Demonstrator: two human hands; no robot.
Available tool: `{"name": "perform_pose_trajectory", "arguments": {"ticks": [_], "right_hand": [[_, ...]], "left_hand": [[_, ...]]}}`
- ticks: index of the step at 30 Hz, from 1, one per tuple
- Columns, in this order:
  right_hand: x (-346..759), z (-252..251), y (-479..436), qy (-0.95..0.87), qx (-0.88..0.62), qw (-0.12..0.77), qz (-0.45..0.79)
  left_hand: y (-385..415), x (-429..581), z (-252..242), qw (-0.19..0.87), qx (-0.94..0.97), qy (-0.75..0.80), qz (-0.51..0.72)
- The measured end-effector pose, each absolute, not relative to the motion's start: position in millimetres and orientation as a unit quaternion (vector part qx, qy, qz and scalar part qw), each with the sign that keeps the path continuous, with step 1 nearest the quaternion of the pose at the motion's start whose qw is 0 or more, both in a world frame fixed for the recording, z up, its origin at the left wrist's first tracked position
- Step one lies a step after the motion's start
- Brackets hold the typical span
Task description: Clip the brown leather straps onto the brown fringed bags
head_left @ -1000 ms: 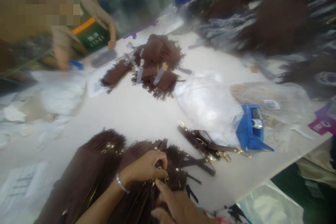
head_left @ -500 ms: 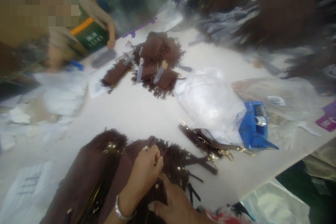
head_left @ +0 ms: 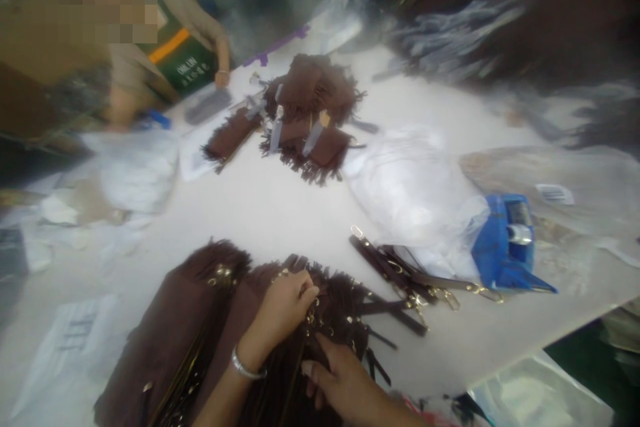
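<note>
Dark brown fringed bags with gold-coloured metal fittings lie along the near side of the table. My left hand [head_left: 287, 300], a silver bracelet at its wrist, is closed at the fringed top of the middle bag [head_left: 227, 340], by its gold rings. Just below and to the right, my right hand [head_left: 350, 383] has thumb and forefinger closed round a dark edge of the same bag; its other fingers curl beneath. Another brown bag [head_left: 160, 327] lies to the left, its gold zip edge showing. Dark straps with gold clips [head_left: 377, 263] lie to the right.
Smaller brown fringed bags [head_left: 313, 90] with grey wrapped pieces are piled farther back. A white plastic bag [head_left: 400, 187] sits against a blue box [head_left: 500, 247]. Across the table, a person's hand [head_left: 222, 77] rests near the edge. A blurred dark heap [head_left: 565, 27] fills the far right.
The view has shifted slightly, so the table things appear farther right. My right thumb and forefinger have drawn closer together on the bag. My left hand stays closed at the bag's top.
</note>
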State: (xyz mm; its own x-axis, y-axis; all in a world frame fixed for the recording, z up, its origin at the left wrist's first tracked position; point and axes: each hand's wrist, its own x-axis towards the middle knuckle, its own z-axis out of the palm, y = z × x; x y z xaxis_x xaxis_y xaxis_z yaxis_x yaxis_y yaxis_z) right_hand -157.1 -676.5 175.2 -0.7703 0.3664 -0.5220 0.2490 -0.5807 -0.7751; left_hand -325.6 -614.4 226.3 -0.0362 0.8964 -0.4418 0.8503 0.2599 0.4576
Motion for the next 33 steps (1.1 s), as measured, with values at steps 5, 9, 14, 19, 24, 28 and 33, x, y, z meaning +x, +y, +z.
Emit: {"name": "perform_pose_trajectory", "arguments": {"ticks": [5, 9, 14, 19, 24, 28, 33], "right_hand": [[-167, 178, -665, -0.307, -0.31, 0.001, 0.9], [-175, 183, -662, -0.276, -0.303, 0.007, 0.912], [-167, 189, -665, -0.366, -0.288, -0.007, 0.885], [-150, 203, -653, -0.601, -0.332, -0.034, 0.726], [-144, 209, -646, -0.702, -0.319, -0.023, 0.636], [-146, 204, -645, -0.727, -0.321, -0.024, 0.606], [-149, 189, -644, -0.713, -0.365, -0.004, 0.599]], "left_hand": [[-617, -323, 237, 0.324, 0.651, 0.684, 0.051], [-622, -321, 237, 0.312, 0.629, 0.709, 0.072], [-625, -323, 234, 0.344, 0.622, 0.699, 0.079], [-623, -336, 238, 0.374, 0.61, 0.693, 0.091], [-624, -348, 241, 0.345, 0.6, 0.719, 0.059], [-625, -337, 232, 0.289, 0.619, 0.73, -0.017], [-624, -320, 221, 0.229, 0.651, 0.72, -0.074]]}}
